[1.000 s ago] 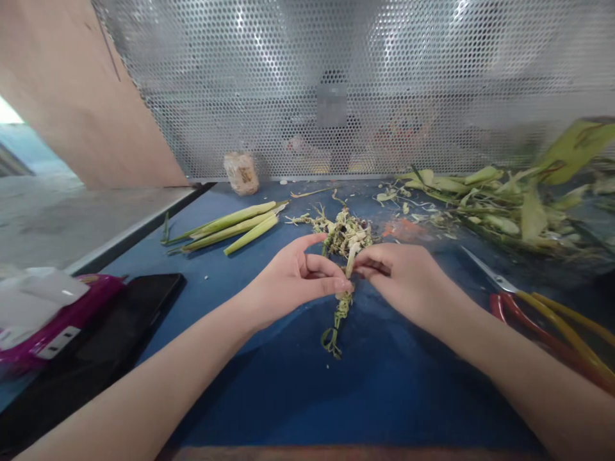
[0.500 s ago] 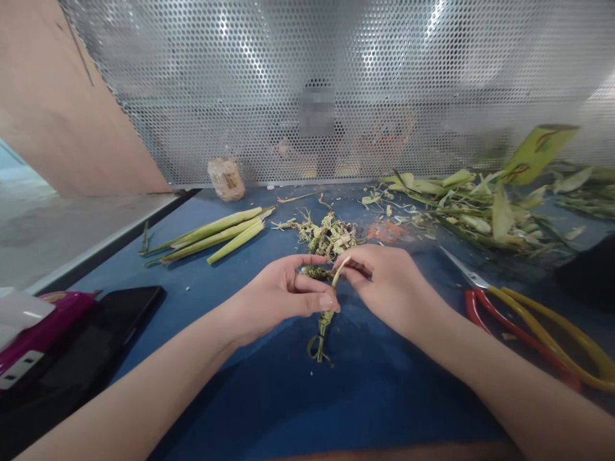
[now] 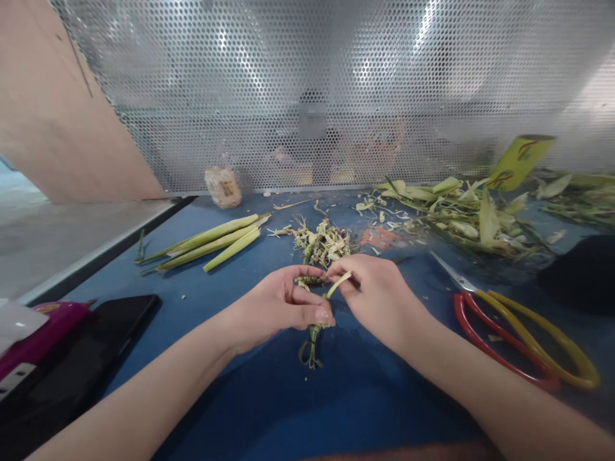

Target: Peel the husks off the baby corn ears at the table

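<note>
My left hand pinches a small woven piece of green plant strips between thumb and fingers. Looped, stringy ends hang below the thumb over the blue tabletop. A pale narrow strip rises out of the piece toward my right hand, whose thumb and fingertips are closed together at the work. What exactly those right fingertips grip is partly hidden. Just beyond both hands lies a heap of small knotted plant pieces.
Long green stalks lie at left, near a wrapped bundle. A black phone and a purple-and-white object sit front left. Scissors with red and yellow handles lie right, before piled husks. Perforated metal panel stands behind.
The view has shifted slightly, moving the scene left and down. The pale strip, nearly upright before, now leans further right toward my right hand. Both hands keep their pinch.
</note>
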{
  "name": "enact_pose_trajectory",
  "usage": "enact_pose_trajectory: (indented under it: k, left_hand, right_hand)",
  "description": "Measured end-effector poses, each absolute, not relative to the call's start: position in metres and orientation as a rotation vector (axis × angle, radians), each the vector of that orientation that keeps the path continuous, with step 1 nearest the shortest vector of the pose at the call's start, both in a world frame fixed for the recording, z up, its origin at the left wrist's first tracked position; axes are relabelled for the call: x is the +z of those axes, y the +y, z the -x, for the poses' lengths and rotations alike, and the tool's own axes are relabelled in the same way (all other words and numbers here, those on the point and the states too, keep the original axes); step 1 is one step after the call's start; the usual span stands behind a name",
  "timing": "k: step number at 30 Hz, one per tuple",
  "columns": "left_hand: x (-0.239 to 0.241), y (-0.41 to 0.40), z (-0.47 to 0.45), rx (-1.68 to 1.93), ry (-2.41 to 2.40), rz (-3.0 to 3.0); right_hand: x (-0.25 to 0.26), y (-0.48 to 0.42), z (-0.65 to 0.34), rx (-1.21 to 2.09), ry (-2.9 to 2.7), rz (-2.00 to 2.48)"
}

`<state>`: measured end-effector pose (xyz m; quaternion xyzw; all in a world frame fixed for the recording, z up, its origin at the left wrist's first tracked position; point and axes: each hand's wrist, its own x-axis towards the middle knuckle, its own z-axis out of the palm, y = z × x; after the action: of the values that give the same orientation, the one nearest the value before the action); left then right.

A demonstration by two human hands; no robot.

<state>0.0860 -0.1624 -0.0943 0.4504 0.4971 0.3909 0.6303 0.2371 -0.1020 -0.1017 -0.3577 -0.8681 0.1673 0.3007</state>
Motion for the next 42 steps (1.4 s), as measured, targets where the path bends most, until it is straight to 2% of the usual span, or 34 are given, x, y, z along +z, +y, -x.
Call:
enact_pose_trajectory:
  k: [7,11,16,24,34,42]
  left_hand:
    - [-0.096,-0.162,-0.087,0.966,1.117,-1.007]
    - [-0.096,-0.157,-0.080,1.178,1.130,-0.958]
    - [-0.100,-0.147,-0.069,1.539,1.130,-0.937]
    - [-0.100,-0.148,-0.071,1.590,1.117,-0.903]
    - [-0.094,-0.154,-0.078,1.438,1.143,-1.154]
    - [-0.093,-0.155,-0.077,1.360,1.231,-1.322]
  right_hand:
    - [-0.102,-0.098,-0.237,0.485,-2.258,0.919]
    - [-0.103,-0.091,-0.239,0.519,-2.219,0.901]
    - [-0.101,-0.090,-0.237,0.832,-2.200,0.882]
    - [-0.102,-0.088,-0.234,1.020,-2.251,0.939]
    - [-0.105,-0.094,-0.237,0.126,-2.787,0.710]
    - [-0.098,-0.096,-0.235,-0.135,-2.905,0.681]
